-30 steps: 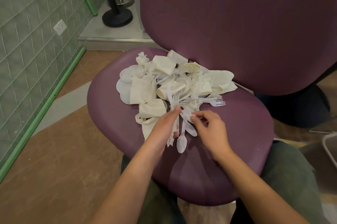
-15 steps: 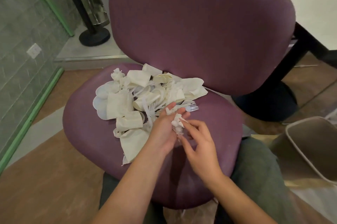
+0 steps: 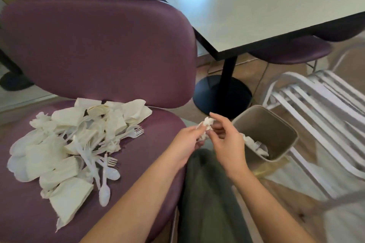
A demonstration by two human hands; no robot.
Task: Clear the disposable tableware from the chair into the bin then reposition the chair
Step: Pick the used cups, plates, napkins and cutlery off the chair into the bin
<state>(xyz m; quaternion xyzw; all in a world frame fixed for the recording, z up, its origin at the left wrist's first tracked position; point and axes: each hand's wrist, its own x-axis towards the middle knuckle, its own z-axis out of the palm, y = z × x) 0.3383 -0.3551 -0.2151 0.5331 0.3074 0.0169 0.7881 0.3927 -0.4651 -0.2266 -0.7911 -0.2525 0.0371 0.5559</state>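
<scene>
Purple seat of the chair (image 3: 138,163) carries a heap of white disposable tableware (image 3: 75,144) on its left part. Between seat edge and bin (image 3: 276,130), the left hand (image 3: 185,144) and right hand (image 3: 227,140) pinch 1 crumpled white wad (image 3: 206,123) with their fingers. Cutlery lies in the bin.

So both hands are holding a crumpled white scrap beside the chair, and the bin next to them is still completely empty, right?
Not quite. The head view shows the bin is not empty: white tableware, including a fork, already lies inside it. The rest holds: the left hand and right hand hold a crumpled white scrap between them, just off the chair seat edge.
</scene>
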